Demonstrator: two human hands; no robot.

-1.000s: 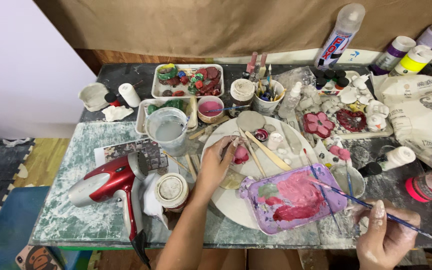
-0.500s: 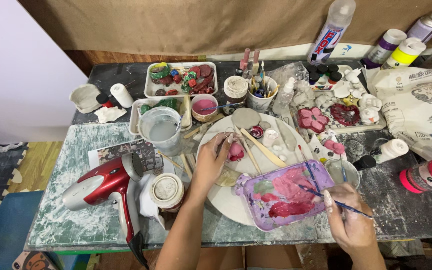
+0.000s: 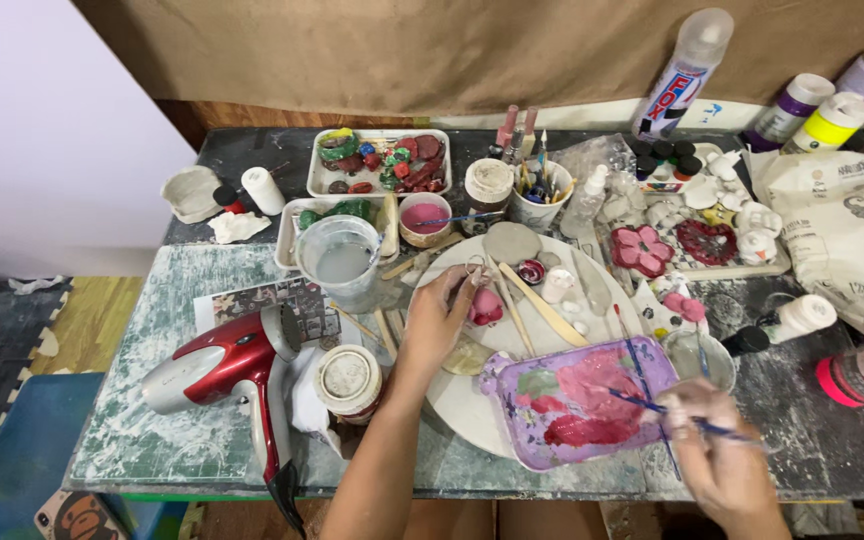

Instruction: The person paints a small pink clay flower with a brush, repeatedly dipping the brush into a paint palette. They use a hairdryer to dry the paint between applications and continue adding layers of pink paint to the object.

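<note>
Your right hand (image 3: 717, 455), closed around a thin blue paintbrush (image 3: 672, 415), has drawn back toward the purple palette's (image 3: 577, 405) right edge, bristles now touching its red paint. Beyond the palette's far-left corner, your left hand (image 3: 442, 320) keeps pinching the small pink piece (image 3: 485, 307).

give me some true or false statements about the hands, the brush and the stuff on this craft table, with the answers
1. The right hand holds a thin paintbrush whose tip is over the purple palette. True.
2. The left hand rests on the red hair dryer. False: it is at a small pink piece on the round white board; the dryer lies apart, further left.
3. The palette carries pink and red paint. True.
4. The clear cup of cloudy water lies tipped over. False: it stands upright.
5. The spray cans stand along the near edge. False: they are at the far right.
</note>
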